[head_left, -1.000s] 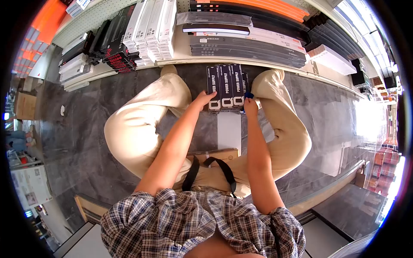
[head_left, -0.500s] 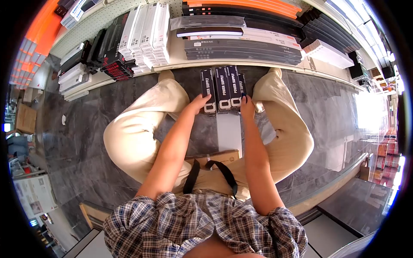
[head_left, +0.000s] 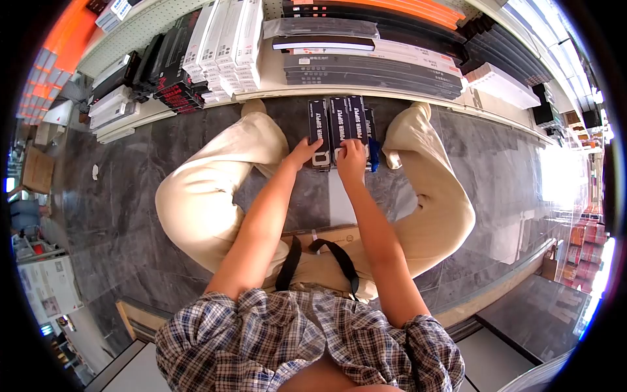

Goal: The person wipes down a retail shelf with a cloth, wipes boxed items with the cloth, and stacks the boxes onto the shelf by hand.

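Note:
Several black boxes printed "POWER SUPPLY" stand side by side on the floor between the legs. My left hand grips the leftmost power supply box, thumb on its top face and fingers at its left side. My right hand lies over the near part of the middle power supply boxes, its fingers bent and pressed onto them. Part of their large white lettering is covered by that hand. A blue, cloth-like thing sits against the right side of the rightmost box.
A low shelf runs ahead, holding long white boxes, grey boxes and orange ones. A pale flat strip lies on the grey tiled floor nearer me. A brown carton is by the lap.
My right hand has moved left from the right side of the boxes onto the middle ones, exposing the blue thing. My left hand remains on the leftmost box. The view has shifted slightly.

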Action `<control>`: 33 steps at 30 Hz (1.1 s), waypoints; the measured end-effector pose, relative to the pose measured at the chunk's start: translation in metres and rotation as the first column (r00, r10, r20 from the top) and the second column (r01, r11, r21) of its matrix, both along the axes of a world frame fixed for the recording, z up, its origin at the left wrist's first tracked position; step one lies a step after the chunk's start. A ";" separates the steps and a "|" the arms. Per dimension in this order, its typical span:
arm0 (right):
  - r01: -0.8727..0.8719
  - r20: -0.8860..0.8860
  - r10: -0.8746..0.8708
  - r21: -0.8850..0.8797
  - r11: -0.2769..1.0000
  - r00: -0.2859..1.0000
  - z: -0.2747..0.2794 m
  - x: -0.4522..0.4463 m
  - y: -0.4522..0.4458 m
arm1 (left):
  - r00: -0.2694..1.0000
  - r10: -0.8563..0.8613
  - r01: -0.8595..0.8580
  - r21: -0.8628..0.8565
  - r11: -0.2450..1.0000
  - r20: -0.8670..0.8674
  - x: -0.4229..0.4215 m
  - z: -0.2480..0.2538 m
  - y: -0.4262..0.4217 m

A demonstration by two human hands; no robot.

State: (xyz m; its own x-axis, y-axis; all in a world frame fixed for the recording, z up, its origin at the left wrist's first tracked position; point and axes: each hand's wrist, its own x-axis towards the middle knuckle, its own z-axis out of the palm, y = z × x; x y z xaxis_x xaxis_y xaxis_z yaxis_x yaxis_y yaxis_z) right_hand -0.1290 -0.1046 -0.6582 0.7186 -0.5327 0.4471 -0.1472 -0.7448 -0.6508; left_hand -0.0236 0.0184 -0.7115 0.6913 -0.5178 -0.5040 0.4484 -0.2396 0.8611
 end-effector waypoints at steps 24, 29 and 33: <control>0.199 -0.476 0.351 0.777 0.597 0.807 -0.071 -0.007 0.052 | 0.748 -0.004 -0.191 -0.221 0.956 -0.664 -0.001 -0.033 0.026; 0.200 -0.483 0.343 0.767 0.610 0.806 -0.071 -0.003 0.053 | 0.813 -0.005 -0.134 -0.195 0.972 -0.582 -0.007 -0.028 0.026; 0.042 -0.239 0.460 0.916 0.399 0.855 -0.142 0.002 0.057 | 0.861 0.059 -0.067 0.002 0.998 -0.505 -0.010 -0.021 0.038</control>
State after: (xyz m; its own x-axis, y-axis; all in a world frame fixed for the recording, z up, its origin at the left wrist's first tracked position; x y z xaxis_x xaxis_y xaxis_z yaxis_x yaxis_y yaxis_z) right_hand -0.1274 -0.0479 -0.7999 0.8232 -0.2370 -0.5159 -0.4932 0.1517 -0.8566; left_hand -0.0336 0.0569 -0.7322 0.3761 -0.4923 -0.7850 0.8361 -0.1848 0.5165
